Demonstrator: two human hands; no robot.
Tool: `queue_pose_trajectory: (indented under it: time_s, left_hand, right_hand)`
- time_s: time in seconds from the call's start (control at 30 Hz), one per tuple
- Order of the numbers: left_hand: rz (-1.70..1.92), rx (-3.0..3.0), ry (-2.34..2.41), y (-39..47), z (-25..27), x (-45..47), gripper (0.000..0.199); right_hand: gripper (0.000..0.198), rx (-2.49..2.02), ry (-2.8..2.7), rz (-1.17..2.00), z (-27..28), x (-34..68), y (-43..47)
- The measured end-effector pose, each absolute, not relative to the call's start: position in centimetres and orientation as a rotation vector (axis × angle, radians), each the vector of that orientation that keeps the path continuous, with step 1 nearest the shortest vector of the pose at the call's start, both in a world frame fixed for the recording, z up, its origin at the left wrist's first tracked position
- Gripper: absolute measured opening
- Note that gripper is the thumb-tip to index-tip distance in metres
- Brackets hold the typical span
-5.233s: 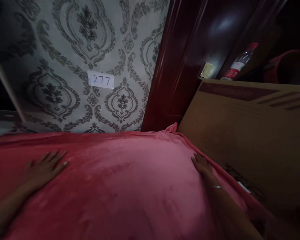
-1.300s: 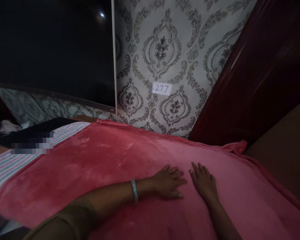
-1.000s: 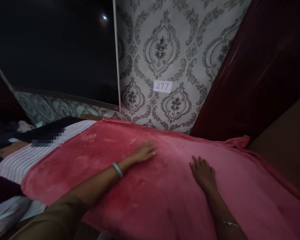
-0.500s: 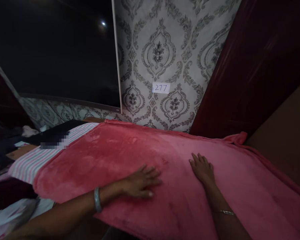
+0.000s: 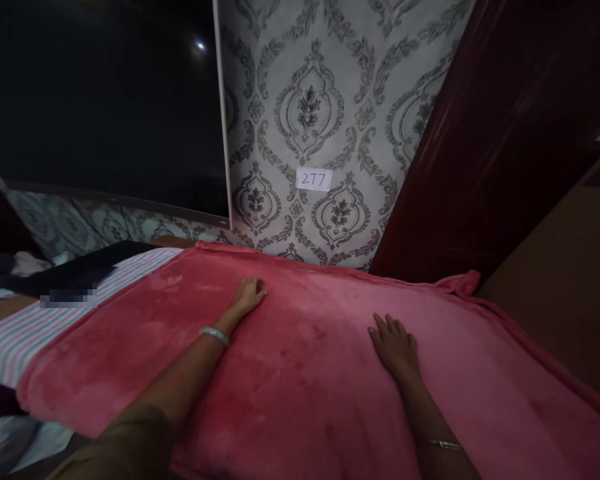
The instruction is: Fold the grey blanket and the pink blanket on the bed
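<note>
A pink-red plush blanket (image 5: 310,400) lies spread over a flat surface, with faint creases and brushed patches in its pile. Toward its far side, my left hand (image 5: 250,295) rests on the cloth, fingers slightly bent and thumb apart, gripping nothing. My right hand (image 5: 394,343) lies flat on the blanket right of the middle, fingers spread. Each wrist wears a bangle. The far right corner (image 5: 465,283) of the blanket is bunched up.
A striped cloth (image 5: 10,340) shows at the blanket's left, with a dark flat item (image 5: 90,267) beside it. Behind stand a large black screen (image 5: 105,100), patterned wallpaper with a paper label (image 5: 313,179) reading 277, and a dark red panel (image 5: 460,147).
My left hand has moved away from me and to the left across the blanket, its fingers now more bent. The right hand stays in nearly the same place. The view has shifted slightly.
</note>
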State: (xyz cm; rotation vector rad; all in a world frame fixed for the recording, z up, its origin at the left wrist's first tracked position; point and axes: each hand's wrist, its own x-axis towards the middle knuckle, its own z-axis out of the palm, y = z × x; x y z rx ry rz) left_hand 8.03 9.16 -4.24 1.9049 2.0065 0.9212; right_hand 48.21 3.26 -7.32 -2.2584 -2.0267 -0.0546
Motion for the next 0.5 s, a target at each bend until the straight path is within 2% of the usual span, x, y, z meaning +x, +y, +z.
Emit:
queue_pose_trajectory:
  time_s: [0.23,0.5]
  left_hand:
    - [0.86,1.91,2.05,10.4,-5.4,7.9,0.019]
    - [1.034,1.734,2.021,9.9,-4.5,8.3,0.01]
  right_hand:
    - [0.056,-2.261,-2.018,-0.031,-7.3,48.3,3.3]
    - [0.056,-2.249,-2.029,-0.026,-7.1,48.2,3.3]
